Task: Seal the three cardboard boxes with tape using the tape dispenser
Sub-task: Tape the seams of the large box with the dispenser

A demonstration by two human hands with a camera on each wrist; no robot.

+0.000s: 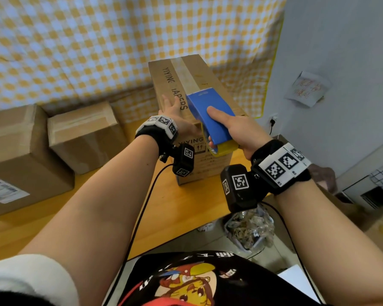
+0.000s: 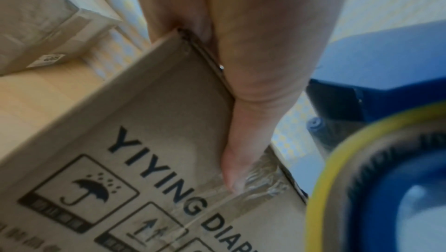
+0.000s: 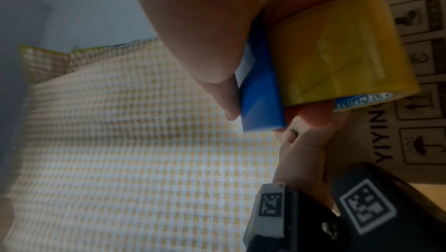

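The wooden table (image 1: 155,208) carries three cardboard boxes. The printed box (image 1: 164,78), the landmark here, stands tall near the table's right end, with a tape strip (image 1: 186,74) along its top. Left of it sit a big labelled box (image 1: 20,155) and a smaller box (image 1: 84,138). The blue tape dispenser (image 1: 210,115) rests on the printed box's top near edge, the right hand (image 1: 234,131) curled around it. The left hand (image 1: 177,115) lies flat, fingers extended, on that box's top-left edge, thumb (image 2: 231,172) pressing wrinkled tape on its front.

Soft even daylight; wrist views blurred and dim, head view edges warped.
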